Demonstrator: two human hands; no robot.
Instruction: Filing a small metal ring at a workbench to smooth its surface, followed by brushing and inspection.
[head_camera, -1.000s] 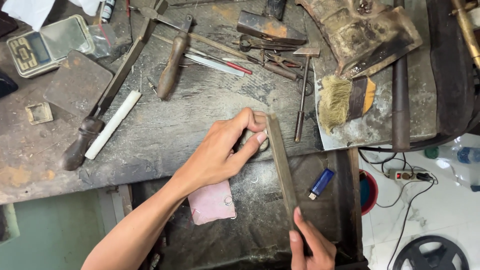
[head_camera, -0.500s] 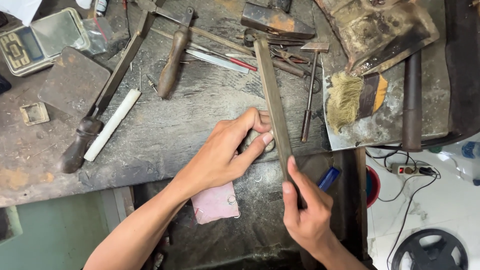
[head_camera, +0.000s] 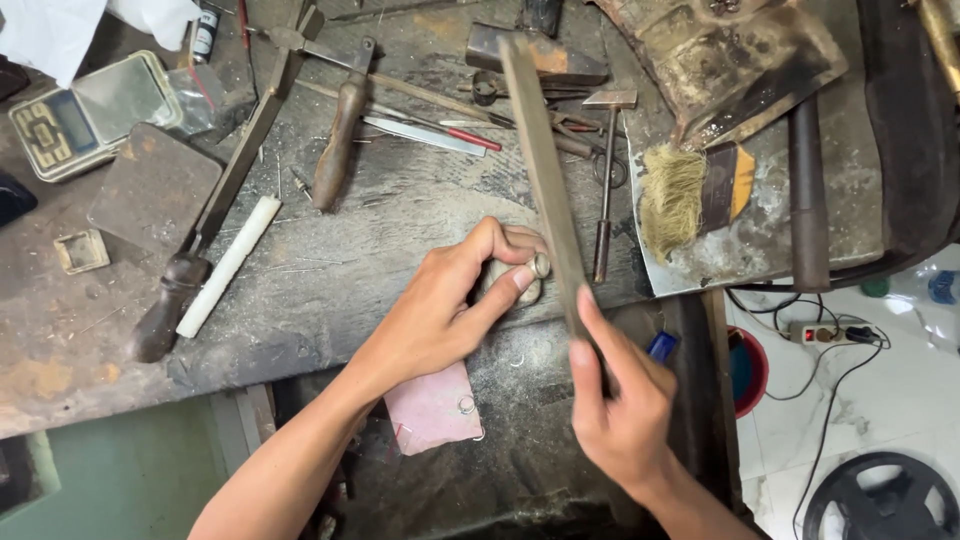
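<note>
At a worn, scarred workbench (head_camera: 380, 230), you work over a dark tray (head_camera: 520, 440) that sits below its front edge. Your right hand (head_camera: 625, 415) is closed around the near end of a long flat file (head_camera: 545, 170), index finger laid along the blade, and the file runs up and away from you across the bench, its far end near a hammer head (head_camera: 560, 60). Your left hand (head_camera: 445, 310) rests on the bench edge, thumb and fingers pinched tight on a small metal ring (head_camera: 541, 265), which sits against the file's left side and on a small pale block (head_camera: 520, 285); whether ring and file actually touch cannot be told. On the right of the bench a straw-bristled brush (head_camera: 690, 195) lies on a grey metal sheet (head_camera: 760, 240), beside a dark rod (head_camera: 808, 195). To the left lie a wooden-handled tool (head_camera: 340, 130), a long dark-handled tool (head_camera: 215, 220) and a white stick (head_camera: 228, 265), with a small digital scale (head_camera: 85, 115) in the far corner. In the tray, a pink pad (head_camera: 432, 408) carries another small ring (head_camera: 466, 404), and a blue lighter (head_camera: 661, 346) shows just beyond your right hand.
</note>
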